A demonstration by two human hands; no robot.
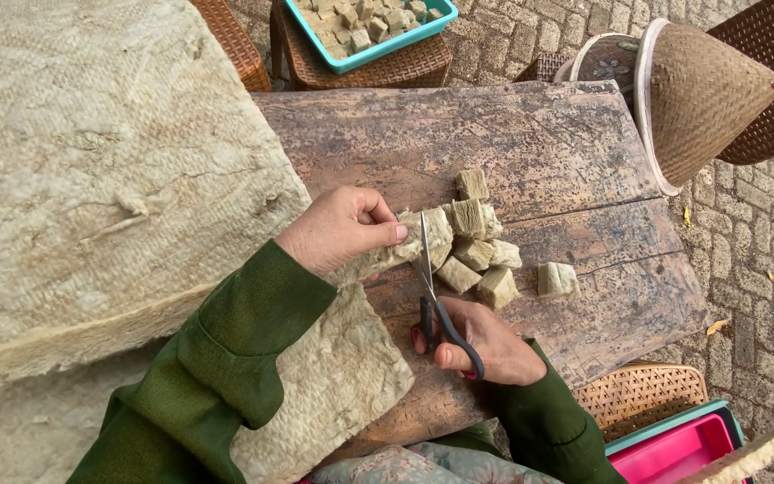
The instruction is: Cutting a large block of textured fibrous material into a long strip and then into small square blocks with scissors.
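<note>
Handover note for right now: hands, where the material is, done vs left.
Left hand: pinches a strip of fibrous beige slab flat over the wooden table.
Right hand: holds black-handled scissors, blades across the strip, mid-cut.
Done: several cut cubes lie loose beside the blades; more fill the teal tray at the far end.
Left: the rest of the strip, and the large slab on the left, are uncut.
</note>
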